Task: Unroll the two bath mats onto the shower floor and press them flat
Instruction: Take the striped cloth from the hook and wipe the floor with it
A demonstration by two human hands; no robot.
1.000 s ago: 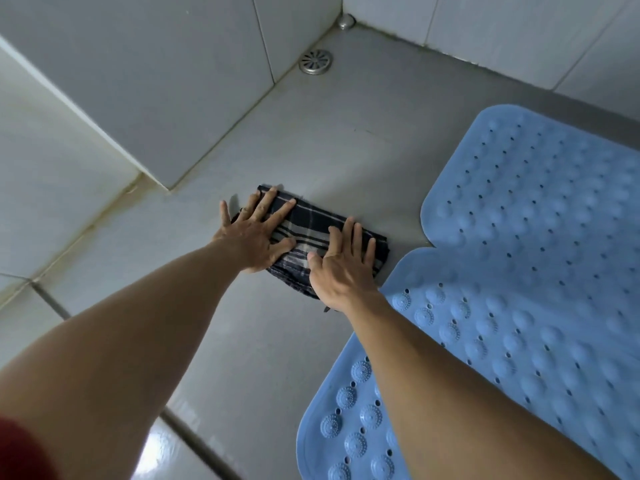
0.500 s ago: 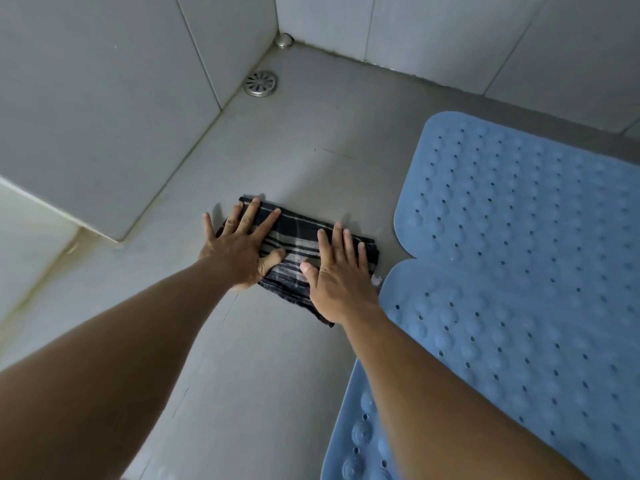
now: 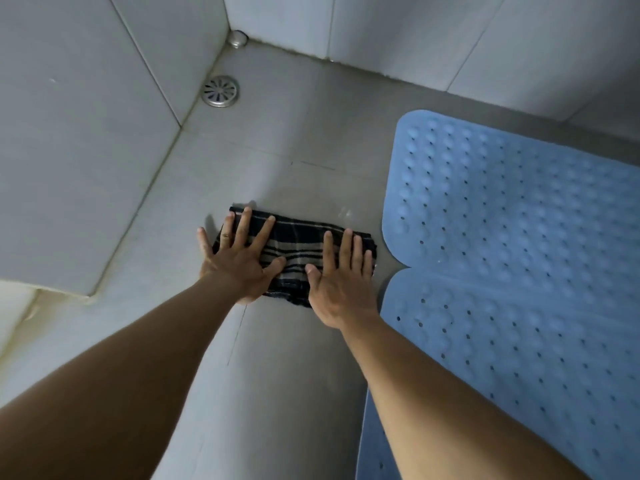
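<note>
Two light blue rubber bath mats lie unrolled side by side on the grey shower floor at the right: the far mat [image 3: 512,202] and the near mat [image 3: 491,341], their rounded corners meeting. Left of them a folded dark plaid cloth [image 3: 298,247] lies on the floor tiles. My left hand [image 3: 239,258] rests flat on the cloth's left end, fingers spread. My right hand [image 3: 341,275] lies flat on its right end, fingers spread, close to the mats' edge.
A round metal floor drain [image 3: 220,91] sits near the far left corner, with a small metal fitting [image 3: 238,39] in the corner itself. Tiled walls [image 3: 79,140] close in the left and back. Bare floor tiles [image 3: 284,393] lie between my forearms.
Both hands stay pressed on the plaid cloth and have slid it a little across the floor. The view has shifted, so the drain and mats appear further right.
</note>
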